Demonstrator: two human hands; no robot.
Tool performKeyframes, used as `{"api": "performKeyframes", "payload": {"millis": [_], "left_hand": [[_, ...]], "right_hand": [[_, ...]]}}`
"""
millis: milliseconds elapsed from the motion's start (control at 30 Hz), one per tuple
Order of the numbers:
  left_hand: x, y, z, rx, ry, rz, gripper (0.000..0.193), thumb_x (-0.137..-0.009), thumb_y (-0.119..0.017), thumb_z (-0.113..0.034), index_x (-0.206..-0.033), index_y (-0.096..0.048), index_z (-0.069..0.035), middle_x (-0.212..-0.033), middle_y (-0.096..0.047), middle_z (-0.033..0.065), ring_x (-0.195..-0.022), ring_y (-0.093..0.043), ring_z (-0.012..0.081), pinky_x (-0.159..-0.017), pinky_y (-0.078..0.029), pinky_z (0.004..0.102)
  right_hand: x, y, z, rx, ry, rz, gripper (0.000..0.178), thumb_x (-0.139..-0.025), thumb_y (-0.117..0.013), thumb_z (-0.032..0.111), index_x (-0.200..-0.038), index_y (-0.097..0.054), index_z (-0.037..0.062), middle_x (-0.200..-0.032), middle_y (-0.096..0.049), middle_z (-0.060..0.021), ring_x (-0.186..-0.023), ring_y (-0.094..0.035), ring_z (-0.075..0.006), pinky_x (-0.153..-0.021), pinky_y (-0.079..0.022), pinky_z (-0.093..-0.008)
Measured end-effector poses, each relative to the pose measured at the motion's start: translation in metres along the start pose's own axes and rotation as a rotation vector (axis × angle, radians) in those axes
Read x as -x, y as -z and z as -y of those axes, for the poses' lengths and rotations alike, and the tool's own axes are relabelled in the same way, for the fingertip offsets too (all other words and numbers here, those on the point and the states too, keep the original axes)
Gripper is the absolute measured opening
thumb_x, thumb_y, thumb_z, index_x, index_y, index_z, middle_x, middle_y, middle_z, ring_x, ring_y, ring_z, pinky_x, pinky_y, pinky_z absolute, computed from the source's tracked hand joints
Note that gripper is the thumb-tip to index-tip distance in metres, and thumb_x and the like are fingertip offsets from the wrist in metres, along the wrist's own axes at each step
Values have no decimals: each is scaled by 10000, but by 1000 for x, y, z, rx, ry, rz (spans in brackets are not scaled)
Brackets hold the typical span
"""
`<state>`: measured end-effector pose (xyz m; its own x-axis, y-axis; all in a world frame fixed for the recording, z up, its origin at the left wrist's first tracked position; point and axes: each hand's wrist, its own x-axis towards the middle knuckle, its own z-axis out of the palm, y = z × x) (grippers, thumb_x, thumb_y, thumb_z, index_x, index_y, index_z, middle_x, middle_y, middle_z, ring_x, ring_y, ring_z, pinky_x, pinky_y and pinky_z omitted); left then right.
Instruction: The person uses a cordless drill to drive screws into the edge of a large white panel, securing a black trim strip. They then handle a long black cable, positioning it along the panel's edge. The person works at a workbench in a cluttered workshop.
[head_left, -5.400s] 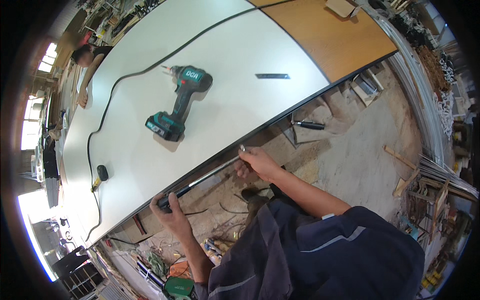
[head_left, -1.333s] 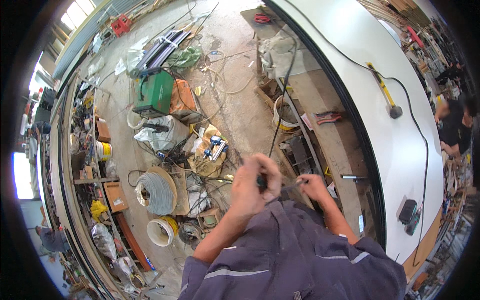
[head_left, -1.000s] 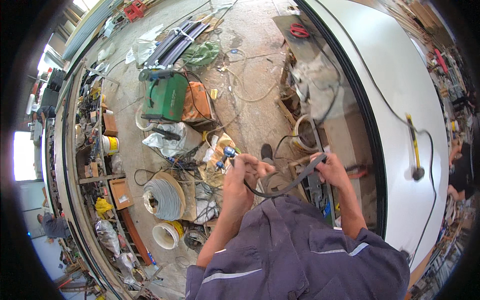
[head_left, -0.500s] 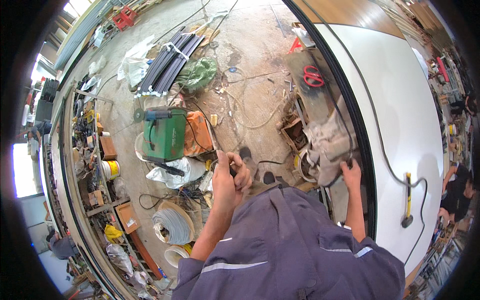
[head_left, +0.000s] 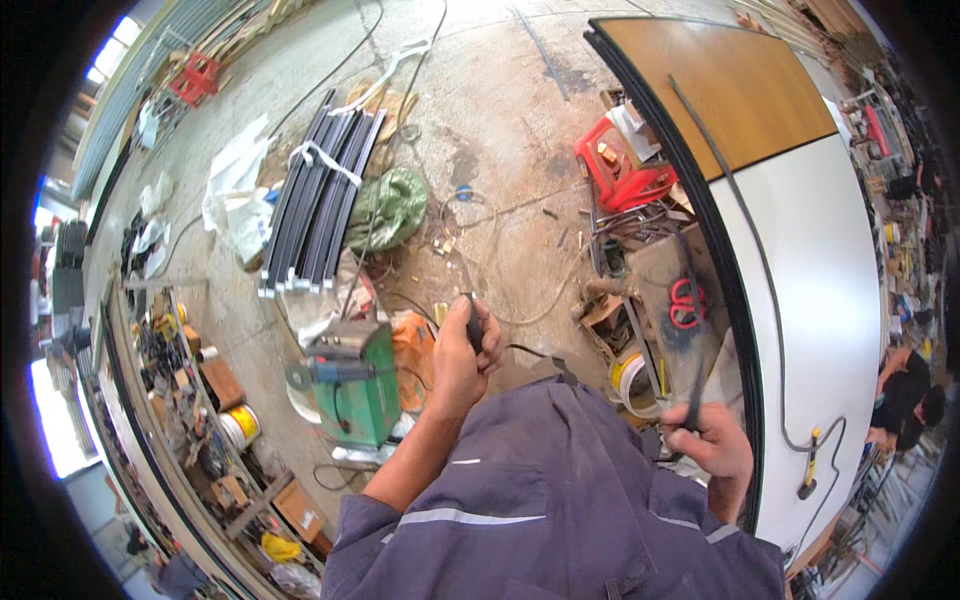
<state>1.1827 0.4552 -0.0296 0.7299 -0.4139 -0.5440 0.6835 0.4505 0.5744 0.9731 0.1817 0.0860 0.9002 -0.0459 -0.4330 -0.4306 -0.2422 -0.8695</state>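
My left hand (head_left: 465, 352) is closed around a short black piece (head_left: 474, 322), seen from its thumb side in front of my body; its exact kind I cannot make out. On the right, my right hand (head_left: 716, 445) grips a black cord-like strip (head_left: 694, 392) that runs up from the fingers and blurs into the clutter. It is close to the black edge of the panel (head_left: 745, 370). Scissors with red handles (head_left: 687, 303) lie on a dark surface beyond my right hand.
A white and brown panel (head_left: 815, 270) stands at my right, with a cable and a yellow-handled hammer (head_left: 809, 470) on it. A red stool (head_left: 620, 170), a white bucket (head_left: 632, 385), a green machine box (head_left: 365, 385) and bundled dark profiles (head_left: 325, 190) stand or lie around.
My right hand has come nearer and turned, lifting the black strip. The brown cloth by it is out of sight. The view has shifted, and the red stool shows more fully.
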Motion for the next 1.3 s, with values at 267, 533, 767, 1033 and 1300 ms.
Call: {"api": "performKeyframes", "payload": {"millis": [267, 533, 767, 1033, 1300], "left_hand": [[-127, -27, -137, -224, -183, 103, 295, -1109, -455, -311, -1053, -582, -51, -606, -455, 0, -451, -341, 72, -406, -265, 246], [-268, -49, -243, -515, -208, 21, 338, -1084, -500, -166, -1338, -575, 44, -720, -544, 2, -556, -421, 51, -502, -325, 219], [-377, -129, -348, -627, -272, 18, 296, -1047, -526, -100, -1310, -579, 27, -875, -713, 107, -648, -516, 58, -570, -403, 218], [-551, -201, -413, -780, -145, 348, 176, -1025, -567, -72, -1178, -620, -3, -926, -738, 115, -646, -500, 59, -592, -413, 208], [-748, -273, -456, -1142, 117, 870, 182, -995, -630, -68, -1115, -580, 58, -944, -751, 146, -875, -716, 152, -723, -536, 277]], "right_hand": [[-248, 12, 144, 153, 182, 169, 251, -879, -676, 89, -1101, -660, -26, -833, -682, -117, -767, -695, -286, -720, -532, -360], [-491, 55, 179, -181, 296, -35, 164, -903, -593, 17, -1046, -650, -41, -789, -598, 2, -724, -549, -79, -660, -466, -259], [-664, 122, 289, -176, 359, -227, 264, -935, -665, 162, -1091, -678, -51, -799, -636, -60, -744, -605, -119, -687, -501, -287], [-794, 208, 255, 392, 237, -369, 322, -892, -720, 239, -1126, -665, 23, -874, -636, -114, -853, -672, -183, -733, -519, -345], [-857, 188, 263, -243, 46, -572, 324, -940, -671, 185, -1196, -679, -13, -959, -687, -127, -872, -663, -206, -791, -526, -344]]}}
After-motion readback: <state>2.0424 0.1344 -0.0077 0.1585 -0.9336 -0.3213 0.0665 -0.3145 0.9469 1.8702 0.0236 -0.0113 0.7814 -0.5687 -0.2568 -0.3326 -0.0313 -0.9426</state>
